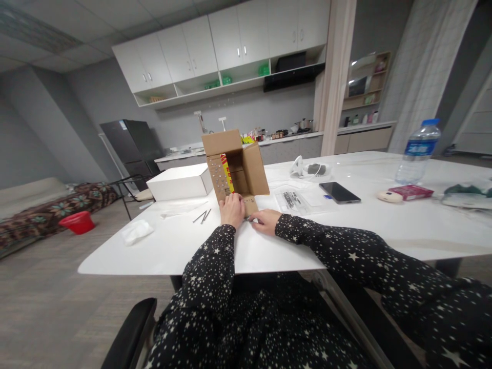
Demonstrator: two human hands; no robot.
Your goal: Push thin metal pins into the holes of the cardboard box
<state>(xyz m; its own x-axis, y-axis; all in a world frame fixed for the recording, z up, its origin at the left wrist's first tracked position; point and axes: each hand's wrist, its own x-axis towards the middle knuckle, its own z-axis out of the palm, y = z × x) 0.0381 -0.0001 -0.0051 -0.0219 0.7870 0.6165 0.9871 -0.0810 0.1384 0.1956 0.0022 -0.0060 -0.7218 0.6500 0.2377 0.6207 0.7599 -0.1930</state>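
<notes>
The rounded near edge of the worktop (154, 261) is crossed by both star-patterned sleeves (209, 261), and a strip of white surface is left between that edge and the hands. The open cardboard box (239, 171) is stood directly ahead, its flaps spread outward. The left hand (232, 209) is laid against its lower left panel, under a yellow-and-red strip (227, 173); whether that grip is pinching the cardboard cannot be told. The right hand (266, 222) is kept at the bottom flap's corner, fingers curled; whether anything is pinched in its grip cannot be told.

To the left, long metal fasteners (202, 216) are scattered near the left wrist, and a crumpled tissue (136, 231) is placed near the side edge, with white surface between. To the right, a clear plastic bag (294, 201) and a smartphone (340, 192) are set beyond the forearm. The box is flanked on its left by a long white box (179, 183). Farther right, a water bottle (418, 154) is stood upright. Wall cabinets (226, 38) are mounted behind.
</notes>
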